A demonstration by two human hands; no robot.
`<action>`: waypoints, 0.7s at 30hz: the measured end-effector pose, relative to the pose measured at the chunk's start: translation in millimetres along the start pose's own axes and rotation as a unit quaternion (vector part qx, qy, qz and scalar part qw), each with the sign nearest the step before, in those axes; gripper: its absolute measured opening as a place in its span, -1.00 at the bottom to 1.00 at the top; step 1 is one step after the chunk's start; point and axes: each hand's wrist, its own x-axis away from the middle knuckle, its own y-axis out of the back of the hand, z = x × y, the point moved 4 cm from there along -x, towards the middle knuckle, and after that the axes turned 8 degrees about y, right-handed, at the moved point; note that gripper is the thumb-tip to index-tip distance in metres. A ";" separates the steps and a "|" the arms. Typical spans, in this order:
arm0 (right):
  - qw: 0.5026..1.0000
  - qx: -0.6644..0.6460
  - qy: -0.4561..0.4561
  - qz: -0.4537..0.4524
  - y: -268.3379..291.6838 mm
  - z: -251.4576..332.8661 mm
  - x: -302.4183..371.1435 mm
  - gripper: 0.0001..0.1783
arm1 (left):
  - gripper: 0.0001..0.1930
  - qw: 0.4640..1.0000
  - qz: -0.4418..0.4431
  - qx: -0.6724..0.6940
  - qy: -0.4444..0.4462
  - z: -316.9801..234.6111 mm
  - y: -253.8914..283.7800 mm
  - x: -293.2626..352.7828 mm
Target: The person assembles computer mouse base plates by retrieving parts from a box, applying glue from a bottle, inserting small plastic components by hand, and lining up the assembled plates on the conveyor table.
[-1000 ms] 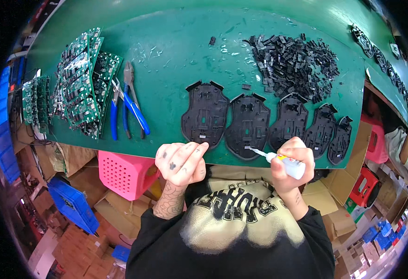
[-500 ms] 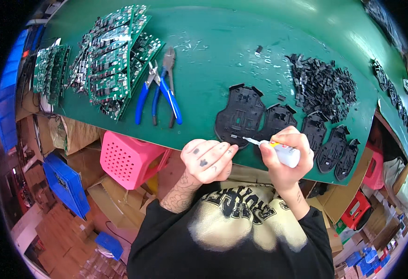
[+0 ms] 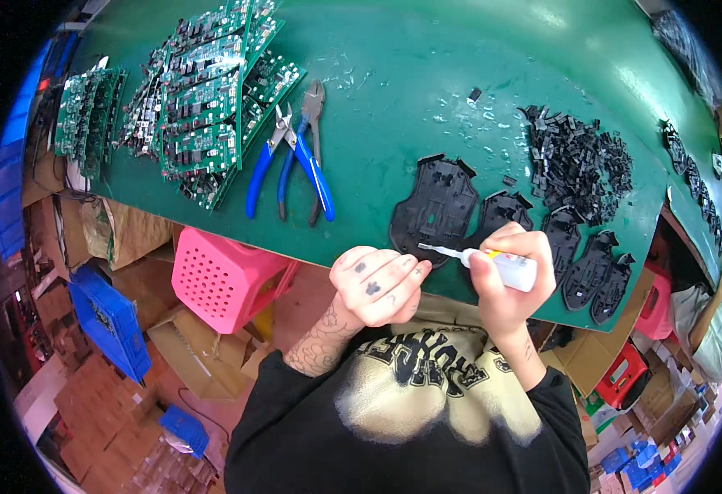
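In my right hand [image 3: 516, 276] is a small white squeeze bottle [image 3: 516, 270] with a narrow pale nozzle pointing left. The nozzle tip lies over the near end of a black plastic shell [image 3: 436, 198], shaped like the base of a computer mouse. Whether it touches the shell, I cannot tell. My left hand [image 3: 379, 286] is closed just below that shell's near edge, its fingers curled inward. Anything in its fingers is hidden. More shells of the same kind, such as this one [image 3: 562, 235], stand in a row to the right, partly overlapping.
Behind the row lies a heap of small black plastic pieces [image 3: 579, 165] on the green table [image 3: 377, 123]. Blue-handled cutters [image 3: 311, 169] rest left of the shells, beside stacked green circuit boards [image 3: 204, 107]. A pink stool [image 3: 221, 280] stands below the table edge.
The nozzle has moved left relative to the shell, onto the light patch at its near end. My left hand stays closed. The whole view has shifted slightly.
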 end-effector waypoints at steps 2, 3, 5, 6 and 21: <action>0.999 -0.040 0.027 -0.010 6.4 4.4 -3.1 -0.66 | -0.76 1.000 0.019 0.016 0.003 0.3 1.6 -5.2; 0.993 -0.099 -0.060 -0.028 9.3 5.9 -5.4 -0.65 | -0.72 0.999 0.022 0.043 0.023 0.7 4.3 -5.2; 0.979 -0.129 -0.160 -0.016 14.3 0.8 -15.1 -0.63 | -0.68 0.992 0.028 0.079 0.095 3.5 9.5 -10.8; 0.974 -0.156 -0.165 0.010 15.9 0.2 -23.6 -0.61 | -0.68 0.987 0.026 0.082 0.134 5.5 10.6 -15.7; 0.963 0.055 0.036 0.263 -26.9 -67.9 -159.1 -0.66 | -0.64 0.957 0.183 -0.021 0.223 26.9 -9.1 -81.2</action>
